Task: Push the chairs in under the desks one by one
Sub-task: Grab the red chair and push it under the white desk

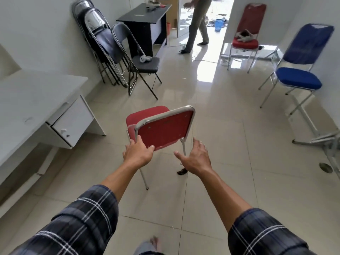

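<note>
Red chair [161,127]: centre floor, backrest toward camera, tilted, white desk [33,100] at 9 o'clock. Left hand [138,152]: fingers wrapped around backrest's lower left corner. Right hand [197,158]: spread, empty, just beside backrest's right edge, not touching. Blue chair [298,70]: 2 o'clock, apart.

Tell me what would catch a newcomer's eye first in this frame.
Dead centre, a red chair stands on the tiled floor with its back to the camera; the left hand grips the lower left corner of its backrest while the right hand hovers open just off its right side. A white desk fills the left edge, and a blue chair stands at the right. Farther back, someone walks past the sunlit doorway.
</note>
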Demonstrator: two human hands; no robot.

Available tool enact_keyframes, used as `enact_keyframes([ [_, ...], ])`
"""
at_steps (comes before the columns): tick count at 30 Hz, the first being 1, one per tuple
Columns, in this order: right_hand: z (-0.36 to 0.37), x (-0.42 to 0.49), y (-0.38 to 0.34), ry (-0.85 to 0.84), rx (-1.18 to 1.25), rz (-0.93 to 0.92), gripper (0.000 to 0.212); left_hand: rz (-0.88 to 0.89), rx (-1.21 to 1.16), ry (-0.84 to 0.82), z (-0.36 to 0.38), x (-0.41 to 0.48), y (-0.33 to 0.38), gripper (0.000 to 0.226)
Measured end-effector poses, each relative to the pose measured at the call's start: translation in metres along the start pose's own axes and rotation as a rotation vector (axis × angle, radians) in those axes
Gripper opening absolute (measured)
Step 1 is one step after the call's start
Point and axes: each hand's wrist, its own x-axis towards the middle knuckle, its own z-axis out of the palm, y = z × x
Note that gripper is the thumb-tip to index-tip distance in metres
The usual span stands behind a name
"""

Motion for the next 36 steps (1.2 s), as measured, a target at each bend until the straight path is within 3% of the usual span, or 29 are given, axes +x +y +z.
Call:
enact_keyframes([
  [5,-0.007,0.106,-0.038,0.073,0.071,-0.052,0.1,-0.056,-0.08,0.097,-0.01,0.095,0.028,0.078],
  [8,-0.011,0.159,-0.059,0.111,0.081,-0.062,0.093,-0.058,-0.087,0.075,-0.012,0.141,0.047,0.079],
  [15,-0.008,0.251,-0.07,-0.028,-0.053,0.158,0.079,-0.107,0.005,-0.072,-0.003,0.202,0.07,0.072],
  [18,-0.005,0.278,-0.065,0.031,-0.01,0.327,0.054,-0.177,-0.037,-0.033,-0.003,0.21,0.07,0.063],
  [21,-0.005,0.295,-0.072,0.09,0.182,0.486,0.027,-0.341,-0.133,0.176,-0.01,0.211,0.073,0.051],
  [25,-0.003,0.307,-0.073,0.177,0.519,0.701,0.014,-0.776,-0.382,0.398,-0.012,0.212,0.062,0.046],
  [27,-0.005,0.311,-0.071,0.167,0.78,0.832,0.014,-1.029,-0.647,0.367,-0.014,0.206,0.056,0.042],
  [28,-0.008,0.313,-0.07,0.136,0.892,0.895,0.015,-1.106,-0.849,0.308,-0.015,0.2,0.059,0.029],
  [29,-0.013,0.314,-0.069,0.103,0.97,0.945,0.014,-1.162,-1.068,0.246,-0.017,0.196,0.063,0.017],
  [31,-0.016,0.317,-0.059,0.028,1.058,1.008,0.003,-1.253,-1.362,0.12,-0.018,0.192,0.069,0.017],
  [33,-0.018,0.32,-0.05,-0.106,1.165,1.007,0.023,-1.261,-1.488,0.03,-0.016,0.188,0.071,0.009],
  [36,-0.024,0.322,-0.042,-0.264,1.199,0.991,0.045,-1.287,-1.659,0.057,-0.015,0.184,0.075,0.002],
])
